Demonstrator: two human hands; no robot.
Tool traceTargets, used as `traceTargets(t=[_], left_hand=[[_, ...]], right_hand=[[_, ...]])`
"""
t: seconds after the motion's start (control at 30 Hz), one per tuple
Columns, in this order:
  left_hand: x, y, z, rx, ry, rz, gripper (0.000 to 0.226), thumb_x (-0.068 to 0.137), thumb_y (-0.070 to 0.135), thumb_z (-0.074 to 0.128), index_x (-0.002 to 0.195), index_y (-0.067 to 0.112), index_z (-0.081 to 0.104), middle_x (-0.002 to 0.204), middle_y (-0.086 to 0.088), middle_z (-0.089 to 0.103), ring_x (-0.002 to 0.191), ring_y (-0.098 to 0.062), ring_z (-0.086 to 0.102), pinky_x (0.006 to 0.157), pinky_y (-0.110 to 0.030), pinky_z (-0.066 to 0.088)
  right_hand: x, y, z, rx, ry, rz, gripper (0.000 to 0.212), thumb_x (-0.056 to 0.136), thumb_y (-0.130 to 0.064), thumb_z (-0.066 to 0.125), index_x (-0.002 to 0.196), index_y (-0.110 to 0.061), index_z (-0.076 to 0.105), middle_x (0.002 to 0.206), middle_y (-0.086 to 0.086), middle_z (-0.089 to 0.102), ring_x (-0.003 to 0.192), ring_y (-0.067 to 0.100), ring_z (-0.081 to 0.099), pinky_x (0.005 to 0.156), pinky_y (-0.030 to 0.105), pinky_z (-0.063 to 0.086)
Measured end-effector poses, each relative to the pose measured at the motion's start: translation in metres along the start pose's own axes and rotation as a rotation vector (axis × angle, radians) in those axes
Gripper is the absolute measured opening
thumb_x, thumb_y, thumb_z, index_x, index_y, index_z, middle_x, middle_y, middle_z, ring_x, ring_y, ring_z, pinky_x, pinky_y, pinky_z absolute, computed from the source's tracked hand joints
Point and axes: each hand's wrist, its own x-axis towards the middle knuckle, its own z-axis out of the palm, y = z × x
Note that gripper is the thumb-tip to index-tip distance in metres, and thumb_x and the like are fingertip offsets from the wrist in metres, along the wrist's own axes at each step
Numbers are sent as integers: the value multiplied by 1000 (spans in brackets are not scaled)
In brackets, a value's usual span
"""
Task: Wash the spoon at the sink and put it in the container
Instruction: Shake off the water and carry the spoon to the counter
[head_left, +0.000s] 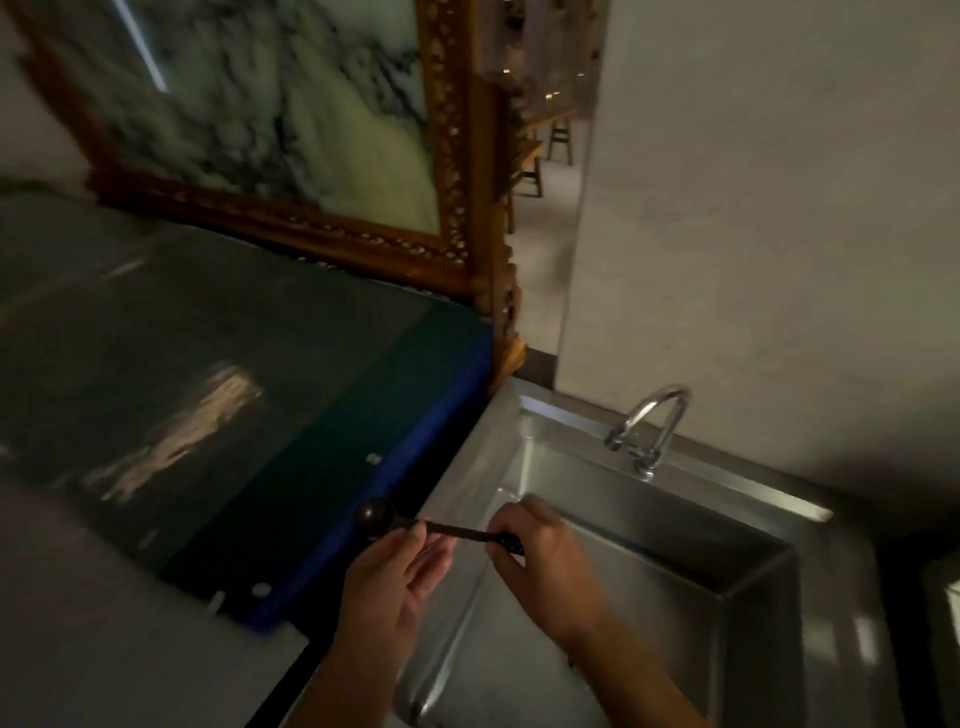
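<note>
A dim restaurant scullery: steel sink (649, 525) with tap (649, 421), wooden dining chairs (558, 137) beyond the doorway.

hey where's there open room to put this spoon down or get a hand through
Free: the sink basin under the faucet, and its flat rim right of the basin. Crowded: the basin's near-left corner, where the left hand and right hand hold the spoon.

Pretty dim in here. A big marble-look panel in a carved wooden frame (457, 156) leans at the back edge of a dark glossy counter (182, 364) with a blue rim along its right edge. Past the frame, wooden stools (558, 137) stand in another room. A plain pale wall (779, 208) fills the right side.
</note>
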Motion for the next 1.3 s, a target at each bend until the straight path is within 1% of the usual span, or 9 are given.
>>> traceTargets(t=[0.17, 0.3, 0.43, 0.57, 0.67, 0.73, 0.93, 1.1, 1.3], left_hand=[[-18, 34, -62, -162, 74, 64, 15, 95, 2, 53, 95, -2, 67, 82, -18, 74, 86, -29, 71, 68, -32, 63], [-36, 56, -113, -205, 117, 135, 16, 95, 4, 52, 93, 2, 68, 71, -12, 77, 68, -19, 76, 63, -27, 63], [-61, 78, -176, -308, 140, 194, 15, 95, 2, 52, 96, -2, 66, 73, -15, 76, 64, -20, 75, 62, -26, 63], [-89, 96, -244, -352, 165, 247, 18, 94, 0, 52, 84, -1, 67, 72, -15, 75, 60, -19, 74, 56, -26, 62], [-112, 106, -296, -359, 191, 267, 15, 93, 1, 55, 88, -1, 68, 74, -16, 75, 63, -21, 75, 55, -26, 62], [-129, 113, -335, -390, 212, 292, 13, 92, 0, 55, 88, -2, 68, 73, -15, 76, 64, -23, 75, 55, -26, 61], [-174, 124, -427, -469, 297, 350, 13, 91, -2, 56, 87, -1, 68, 74, -13, 77, 67, -26, 76, 54, -27, 61], [-207, 131, -497, -529, 397, 396, 9, 90, 0, 57, 92, 1, 67, 75, -13, 78, 68, -26, 77, 54, -27, 60], [-237, 134, -561, -578, 517, 425, 10, 92, 4, 57, 95, 1, 66, 79, -12, 78, 72, -24, 77, 54, -28, 61]], right_hand=[[14, -50, 44, 25, -88, -111, 7, 85, -23, 64, 92, -24, 63, 94, -6, 56, 80, 7, 60, 75, 30, 53], [15, -95, 79, 42, -140, -201, 12, 85, -21, 64, 96, -25, 62, 96, -6, 55, 80, 6, 58, 75, 26, 51], [4, -150, 123, 52, -198, -261, 10, 85, -23, 65, 92, -27, 61, 94, -9, 54, 79, 3, 56, 73, 20, 49], [-17, -203, 165, 51, -227, -319, 10, 84, -24, 67, 91, -27, 62, 91, -11, 55, 78, 1, 55, 70, 10, 42], [-35, -241, 195, 73, -257, -367, 9, 83, -22, 67, 90, -24, 62, 91, -7, 57, 80, 7, 57, 73, 25, 50], [-50, -271, 219, 58, -284, -409, 8, 82, -23, 66, 89, -23, 61, 90, -5, 57, 80, 9, 56, 74, 29, 50], [-88, -344, 281, 85, -377, -496, 6, 82, -21, 64, 86, -21, 60, 86, -5, 55, 74, 8, 54, 69, 26, 48], [-118, -398, 330, 102, -456, -588, 7, 81, -25, 63, 84, -27, 58, 85, -11, 52, 74, 3, 53, 67, 19, 47], [-143, -450, 382, 33, -539, -731, 7, 83, -33, 56, 85, -28, 53, 86, -11, 49, 73, 6, 52, 65, 22, 48]])
